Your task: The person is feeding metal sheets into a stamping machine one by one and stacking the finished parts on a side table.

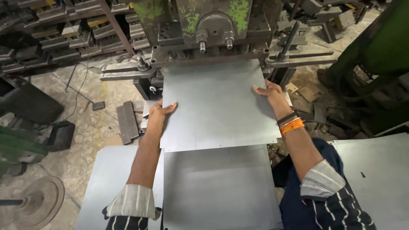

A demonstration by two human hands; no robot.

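While both hands grip the grey metal sheet (217, 104) by its side edges, the job, as I judge it, is to feed that sheet squarely under the green press (213, 25). To do it well, the far edge should go in parallel to the machine's front, with even pressure from both sides so the sheet does not skew, and with fingers kept on the outer edges, well away from the tooling above.

The left hand (159, 111) is closed over the sheet's left edge, thumb lying on top and fingers curled beneath. The right hand (269, 91) clasps the right edge further up, fingers spread across the top surface; an orange and black band (289, 122) sits on that wrist. The sheet lies flat between the two hands, its far edge already at the mouth of the press and its near edge overlapping a stack of similar sheets (219, 187) just below the forearms. More sheets (379, 170) lie to the right. Metal blocks (127, 121) rest on the floor (85, 127) to the left.
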